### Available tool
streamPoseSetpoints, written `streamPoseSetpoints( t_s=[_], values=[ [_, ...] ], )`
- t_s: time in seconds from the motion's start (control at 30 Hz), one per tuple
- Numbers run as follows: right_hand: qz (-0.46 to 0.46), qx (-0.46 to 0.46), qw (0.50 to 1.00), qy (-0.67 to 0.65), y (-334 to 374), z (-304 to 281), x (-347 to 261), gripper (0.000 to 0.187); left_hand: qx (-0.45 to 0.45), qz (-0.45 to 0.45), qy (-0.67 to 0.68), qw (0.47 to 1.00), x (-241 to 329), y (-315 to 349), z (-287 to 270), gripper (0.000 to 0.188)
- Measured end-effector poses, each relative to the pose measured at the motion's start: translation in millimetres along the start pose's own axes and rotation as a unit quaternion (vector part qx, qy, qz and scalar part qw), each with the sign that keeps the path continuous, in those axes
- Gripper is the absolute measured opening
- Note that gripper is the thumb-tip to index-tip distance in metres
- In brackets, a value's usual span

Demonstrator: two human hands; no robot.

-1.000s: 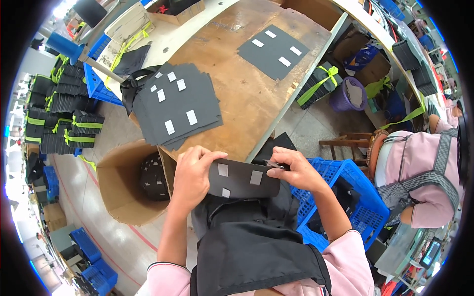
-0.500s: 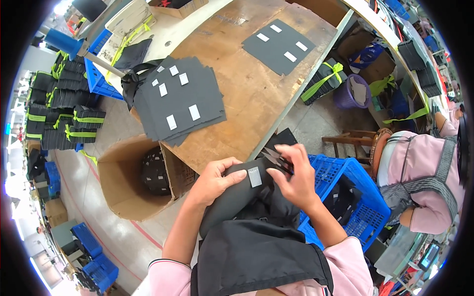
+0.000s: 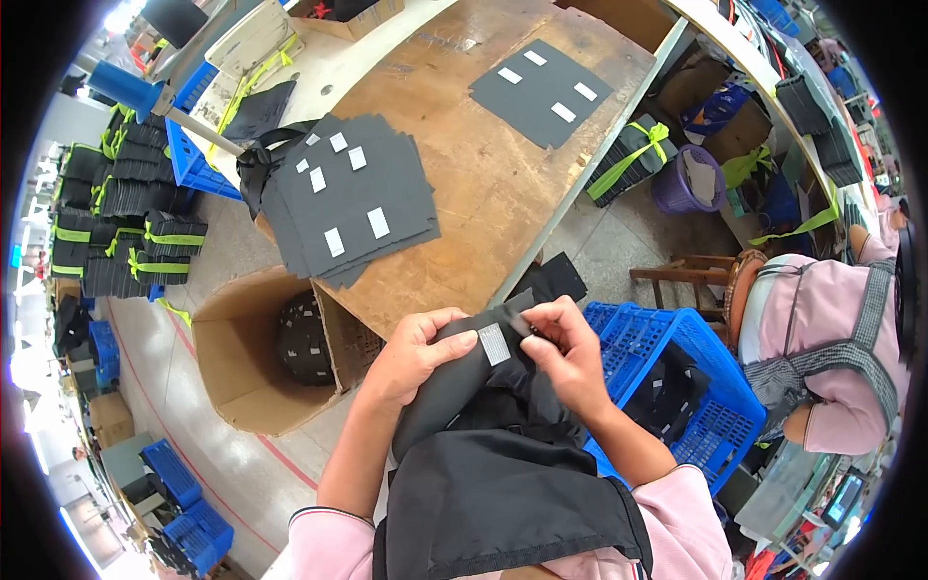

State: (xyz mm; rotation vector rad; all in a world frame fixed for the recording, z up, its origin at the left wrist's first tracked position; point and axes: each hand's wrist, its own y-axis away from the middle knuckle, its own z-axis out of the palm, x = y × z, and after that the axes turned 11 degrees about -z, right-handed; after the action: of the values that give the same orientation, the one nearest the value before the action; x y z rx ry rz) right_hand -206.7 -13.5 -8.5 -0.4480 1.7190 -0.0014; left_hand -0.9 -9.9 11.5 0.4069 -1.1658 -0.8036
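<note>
Over my lap, my left hand (image 3: 422, 353) grips a dark grey fabric panel (image 3: 447, 387), its thumb lying on top beside a white rectangular patch (image 3: 494, 343). The panel curves and hangs down toward the black apron (image 3: 512, 498). At the panel's right edge my right hand (image 3: 568, 350) is closed, thumb and fingers pinched round small thread snips (image 3: 519, 324). Their blades are blurred and lie against the edge of the fabric. My right fingers hide most of the snips' body.
A wooden table (image 3: 483, 208) ahead bears a stack of grey panels (image 3: 353, 208) and a separate panel (image 3: 541, 94), all with white patches. A cardboard box (image 3: 232, 358) stands left, a blue crate (image 3: 720, 416) right. A co-worker in pink (image 3: 822, 329) sits at right beside a wooden stool (image 3: 681, 274).
My right hand has moved slightly down and left, and its fingers have closed in from a wider spread. The snips' blades have come down to the panel's edge. My left hand barely shifts.
</note>
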Motion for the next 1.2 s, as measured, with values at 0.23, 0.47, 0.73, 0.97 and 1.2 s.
streamPoseSetpoints(
  t_s=[0.23,0.47,0.73,0.97,1.2],
  values=[
    [-0.083,-0.047,0.985,0.142,-4.6,-15.9,-15.2,0.026,-0.004,-0.029,0.011,1.000,2.5,4.2,2.4,0.019],
    [-0.211,-0.117,0.944,0.225,-16.6,-20.9,-13.8,0.029,-0.006,-0.036,-0.033,0.999,2.7,4.6,0.9,0.018],
    [-0.025,0.031,0.999,0.015,-12.2,-9.8,7.1,0.025,0.145,0.078,-0.027,0.986,23.1,6.6,-5.7,0.019],
    [0.316,-0.018,0.861,-0.397,11.9,9.1,36.1,0.051,0.116,0.305,0.160,0.931,28.5,16.7,-21.6,0.020],
    [0.410,-0.101,0.801,-0.423,-33.1,46.3,45.4,0.057,0.104,0.284,0.255,0.918,-40.5,21.1,-41.1,0.039]
  ],
)
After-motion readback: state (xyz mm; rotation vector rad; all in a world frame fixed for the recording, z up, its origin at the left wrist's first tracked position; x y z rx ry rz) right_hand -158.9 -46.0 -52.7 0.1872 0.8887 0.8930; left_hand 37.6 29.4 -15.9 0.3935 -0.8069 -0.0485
